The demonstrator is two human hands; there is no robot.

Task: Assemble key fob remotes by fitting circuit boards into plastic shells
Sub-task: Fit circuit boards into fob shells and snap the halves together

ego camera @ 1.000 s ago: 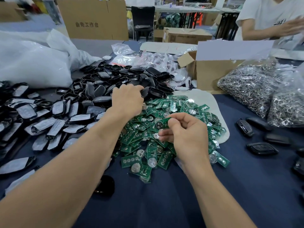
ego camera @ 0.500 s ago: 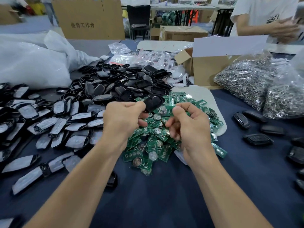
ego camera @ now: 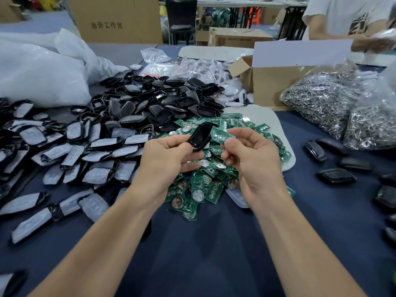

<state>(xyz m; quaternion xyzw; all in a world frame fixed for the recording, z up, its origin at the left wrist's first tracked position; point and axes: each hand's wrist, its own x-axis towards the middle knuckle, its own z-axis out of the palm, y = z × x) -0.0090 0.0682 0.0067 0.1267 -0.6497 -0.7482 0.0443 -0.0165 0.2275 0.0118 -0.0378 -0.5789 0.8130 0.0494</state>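
Navy cloth is lying under all the parts. I'm pinching a black shell in my left hand and one circuit board in my right hand, just beside it and not yet seated. Several closed fobs are lying at right, seemingly done; heaps of boards and shells are waiting.

Both hands are bare, left hand and right hand, on long, slender, bare forearms

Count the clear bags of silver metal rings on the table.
2. One clear bag of silver metal rings lies right of the open cardboard box; the second sits beside it at the frame's right edge. More may lie out of frame.
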